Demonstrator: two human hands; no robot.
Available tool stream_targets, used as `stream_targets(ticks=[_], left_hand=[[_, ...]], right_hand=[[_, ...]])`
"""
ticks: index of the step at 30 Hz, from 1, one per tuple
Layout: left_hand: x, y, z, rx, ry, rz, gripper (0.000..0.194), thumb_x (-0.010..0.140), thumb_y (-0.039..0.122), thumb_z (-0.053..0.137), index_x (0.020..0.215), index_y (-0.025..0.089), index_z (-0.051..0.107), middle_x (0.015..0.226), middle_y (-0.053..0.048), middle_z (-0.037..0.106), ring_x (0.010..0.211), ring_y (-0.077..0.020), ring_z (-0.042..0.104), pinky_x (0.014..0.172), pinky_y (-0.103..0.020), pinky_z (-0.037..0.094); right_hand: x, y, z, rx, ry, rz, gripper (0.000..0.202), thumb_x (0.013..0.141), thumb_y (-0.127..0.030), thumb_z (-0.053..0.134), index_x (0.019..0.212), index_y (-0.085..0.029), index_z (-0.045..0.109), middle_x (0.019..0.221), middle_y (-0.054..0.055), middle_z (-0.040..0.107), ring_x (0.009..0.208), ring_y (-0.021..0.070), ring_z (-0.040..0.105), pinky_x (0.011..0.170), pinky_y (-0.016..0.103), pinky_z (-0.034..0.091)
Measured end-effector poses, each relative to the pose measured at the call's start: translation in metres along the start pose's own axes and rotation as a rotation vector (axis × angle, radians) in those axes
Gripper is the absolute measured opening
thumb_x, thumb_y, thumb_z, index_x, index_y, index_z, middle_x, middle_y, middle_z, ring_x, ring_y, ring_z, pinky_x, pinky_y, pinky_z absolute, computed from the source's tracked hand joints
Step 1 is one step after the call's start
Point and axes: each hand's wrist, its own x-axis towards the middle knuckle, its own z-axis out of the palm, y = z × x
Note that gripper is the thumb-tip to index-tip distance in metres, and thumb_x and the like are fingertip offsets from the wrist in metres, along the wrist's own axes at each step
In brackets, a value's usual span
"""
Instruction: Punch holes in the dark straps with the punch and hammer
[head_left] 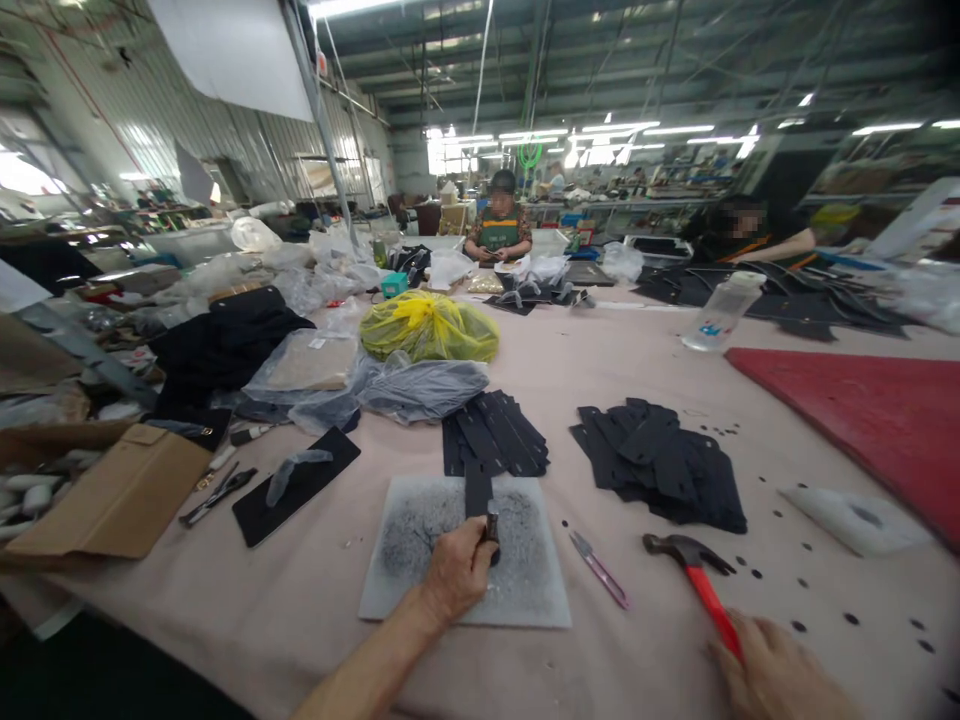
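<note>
My left hand (456,572) is closed round a short dark metal punch (492,528), held upright over the white board (525,597). A dark strip (477,490) lies on the board beside the punch, its far end reaching the left pile of dark pieces (499,432). At the lower right my right hand (776,665) grips the red handle of a claw hammer (705,590), whose head points away on the table. Pink-handled snips (600,570) lie between board and hammer. Another pile of dark pieces (664,465) sits beyond them.
Small black discs are scattered at the right, near a white plastic bag (859,518) and a red sheet (862,410). A clear bottle (724,312) stands farther back. At left are a cardboard box (112,490) and a black plate (296,490). Two people sit across the table.
</note>
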Motion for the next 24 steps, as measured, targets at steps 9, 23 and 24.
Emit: stream_targets(ticks=[9,23,24], left_hand=[[0.006,0.003,-0.003,-0.012,-0.017,-0.034,0.017,0.091,0.02,0.047,0.097,0.018,0.064,0.084,-0.005,0.07,0.079,-0.0196,0.067,0.073,-0.03,0.053],[0.009,-0.004,-0.003,-0.003,0.02,-0.14,0.024,0.089,0.025,0.048,0.095,0.019,0.07,0.096,-0.007,0.074,0.093,-0.0235,0.069,0.085,-0.035,0.054],[0.008,-0.005,-0.002,-0.018,0.021,-0.158,0.024,0.088,0.026,0.049,0.095,0.019,0.071,0.098,-0.008,0.074,0.094,-0.0241,0.069,0.087,-0.036,0.053]], right_hand=[[0.028,-0.17,0.073,0.14,-0.205,-0.533,0.041,0.084,-0.026,0.056,0.125,-0.021,0.057,0.138,0.008,0.051,0.127,0.03,0.042,0.107,0.048,0.031],[0.052,-0.175,0.093,0.165,-0.309,-0.555,0.055,0.08,-0.034,0.063,0.133,-0.03,0.052,0.147,0.006,0.04,0.135,0.0333,0.027,0.112,0.06,0.007],[0.054,-0.174,0.094,0.172,-0.326,-0.561,0.055,0.079,-0.034,0.063,0.133,-0.03,0.052,0.148,0.005,0.039,0.138,0.0334,0.023,0.112,0.06,0.007]])
